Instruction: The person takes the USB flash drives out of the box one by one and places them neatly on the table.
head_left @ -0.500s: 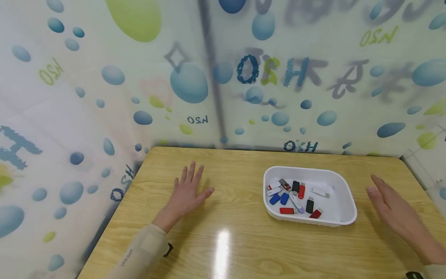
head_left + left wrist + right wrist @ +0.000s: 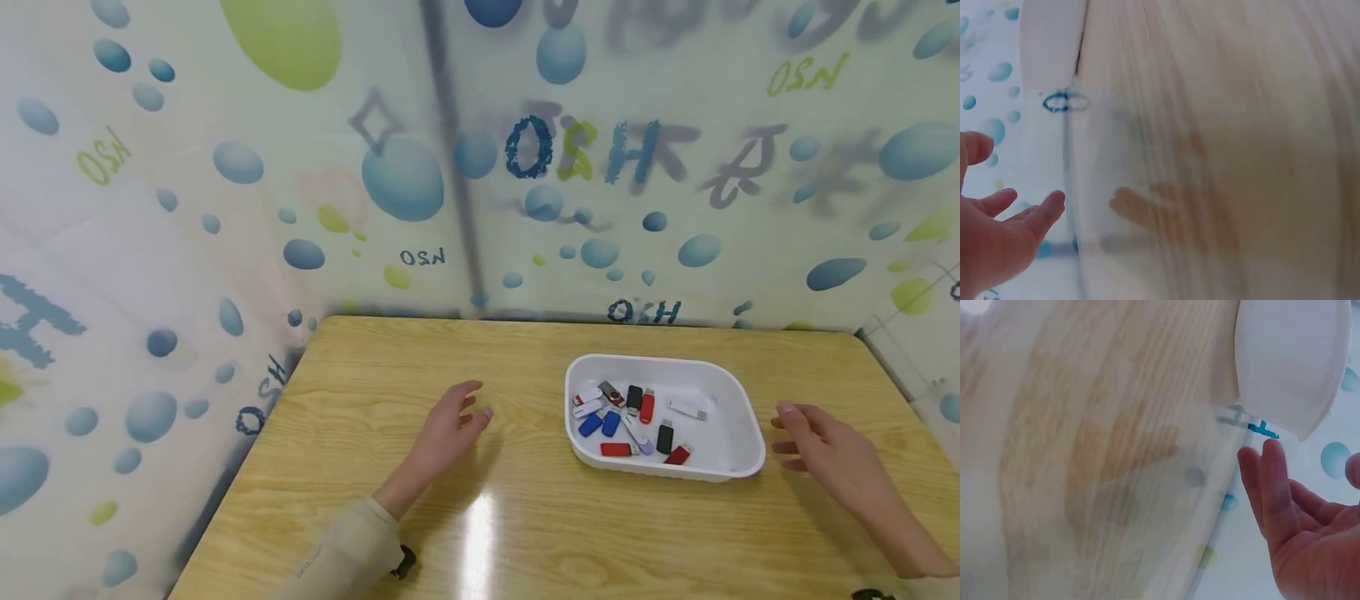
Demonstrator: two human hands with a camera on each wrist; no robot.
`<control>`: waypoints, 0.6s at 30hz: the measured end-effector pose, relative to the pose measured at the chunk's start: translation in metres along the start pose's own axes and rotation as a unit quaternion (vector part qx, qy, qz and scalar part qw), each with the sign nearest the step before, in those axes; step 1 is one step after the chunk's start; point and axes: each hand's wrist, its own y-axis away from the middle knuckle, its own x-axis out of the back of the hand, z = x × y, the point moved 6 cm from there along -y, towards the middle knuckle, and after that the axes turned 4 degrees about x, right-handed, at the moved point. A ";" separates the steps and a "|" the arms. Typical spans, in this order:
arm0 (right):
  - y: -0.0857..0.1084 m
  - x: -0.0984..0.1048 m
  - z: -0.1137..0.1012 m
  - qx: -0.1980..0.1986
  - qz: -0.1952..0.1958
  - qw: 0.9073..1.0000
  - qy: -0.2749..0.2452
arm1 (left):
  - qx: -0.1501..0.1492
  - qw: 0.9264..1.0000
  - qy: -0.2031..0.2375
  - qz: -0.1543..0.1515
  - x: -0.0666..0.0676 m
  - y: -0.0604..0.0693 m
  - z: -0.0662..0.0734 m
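A smooth, rounded white tray (image 2: 716, 442) sits on the wood-grained counter (image 2: 532, 517), at 3 o'clock from the left-hand grip (image 2: 448, 429) and 9 o'clock from the right-hand grip (image 2: 836, 457), both slack and holding nothing. Red, blue, black and white USB sticks (image 2: 647, 408) crowd its 9 o'clock side. Beyond, at 12 o'clock, the backdrop (image 2: 405, 179) bears mirrored "H2O" lettering (image 2: 576, 150)

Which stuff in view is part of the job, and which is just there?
Likely part of the job:
- white tub, between the hands
- USB sticks inside it
- left hand, holding nothing
- right hand, holding nothing, nearest the tub

Just there:
- wooden table, as support
- bubble-print backdrop
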 end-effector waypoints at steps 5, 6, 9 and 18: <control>0.000 -0.005 0.001 -0.019 -0.002 0.999 -0.026 | 0.044 0.989 0.140 -0.028 -0.022 -0.004 0.004; 0.000 -0.006 0.001 -0.021 0.001 0.999 -0.029 | 0.053 0.984 0.169 -0.033 -0.025 -0.005 0.005; 0.002 -0.009 0.001 -0.015 0.015 0.999 -0.034 | 0.072 0.967 0.239 -0.043 -0.036 -0.009 0.007; 0.008 -0.010 -0.005 -0.007 0.053 0.998 -0.020 | 0.106 0.957 0.268 -0.037 -0.058 -0.016 0.006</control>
